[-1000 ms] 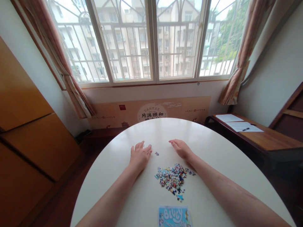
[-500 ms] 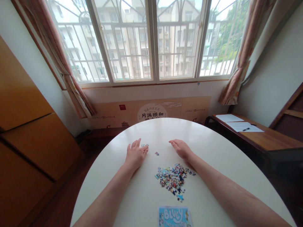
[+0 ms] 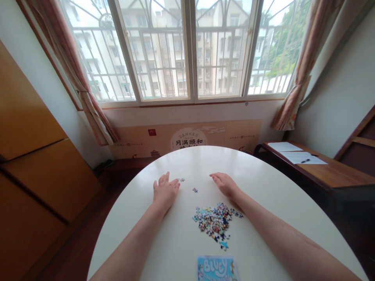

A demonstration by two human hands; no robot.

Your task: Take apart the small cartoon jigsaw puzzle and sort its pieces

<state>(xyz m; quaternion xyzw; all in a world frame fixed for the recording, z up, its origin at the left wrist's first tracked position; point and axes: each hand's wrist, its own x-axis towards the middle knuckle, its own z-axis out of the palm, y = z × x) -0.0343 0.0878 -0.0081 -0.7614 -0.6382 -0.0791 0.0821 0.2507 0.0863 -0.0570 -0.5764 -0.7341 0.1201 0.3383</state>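
My left hand [image 3: 166, 192] rests on the white round table [image 3: 131, 218] with its fingers spread. Just right of its fingertips lie a few small jigsaw pieces [image 3: 182, 180], partly covered by the fingers. My right hand [image 3: 224, 184] lies on its edge on the other side, fingers stretched out and nothing visible in it. Between the hands sits another small bit of jigsaw [image 3: 195, 190]. Nearer to me is a loose heap of mixed jigsaw pieces [image 3: 214, 220], with some pieces close to my right wrist.
A blue card marked "Bluey" [image 3: 216, 267] lies at the near edge of view. To the right, a wooden side table [image 3: 336, 175] holds sheets of paper [image 3: 301, 157] and a dark pen. Beyond the table are a long printed box panel and a barred window.
My left hand has shifted slightly left, away from the small pieces by its fingertips. My right hand and the heap stay where they were.
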